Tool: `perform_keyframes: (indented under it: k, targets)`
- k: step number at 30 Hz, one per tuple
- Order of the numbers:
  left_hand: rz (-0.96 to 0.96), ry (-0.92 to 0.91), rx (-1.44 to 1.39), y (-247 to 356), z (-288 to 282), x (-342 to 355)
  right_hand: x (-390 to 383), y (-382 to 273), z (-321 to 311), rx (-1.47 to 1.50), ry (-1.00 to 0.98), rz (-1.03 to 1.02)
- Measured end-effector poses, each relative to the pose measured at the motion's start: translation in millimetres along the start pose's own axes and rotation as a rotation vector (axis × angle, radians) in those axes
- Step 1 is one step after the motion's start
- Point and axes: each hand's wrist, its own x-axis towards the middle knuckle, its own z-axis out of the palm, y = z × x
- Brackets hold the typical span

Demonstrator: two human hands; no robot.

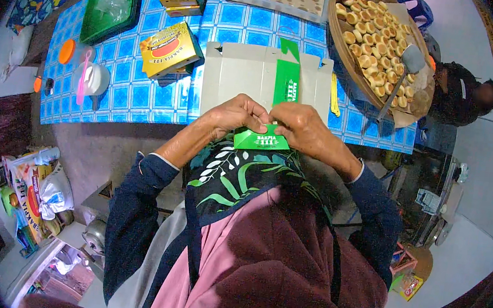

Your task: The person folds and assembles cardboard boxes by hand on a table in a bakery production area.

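Observation:
Both of my hands are at the table's near edge, working on a green printed paperboard box. My left hand pinches its upper left edge between thumb and fingers. Close beside it, my right hand grips the upper right edge with bent fingers. The box appears partly folded, and the fingers hide its far side. A green paperboard strip with a notched far end lies just beyond my right hand. Whether it joins the held box is hidden. Under the strip is an unfolded grey cardboard piece.
A round woven tray of small browned pastries, with a metal spatula, stands right. Yellow boxes, a green tray and a white tub stand left. Another pastry tray is at the back. A person is far right.

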Motion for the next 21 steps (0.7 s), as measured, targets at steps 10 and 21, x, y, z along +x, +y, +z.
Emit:
perform_keyframes:
  k: [10,21]
  targets:
    - [0.07,0.043,-0.011,22,-44,3,-4,-8,-6,-0.002,-0.077,0.108]
    - [0.261,-0.106,0.472,99,14,7,35,-60,4,-0.244,0.383,-0.304]
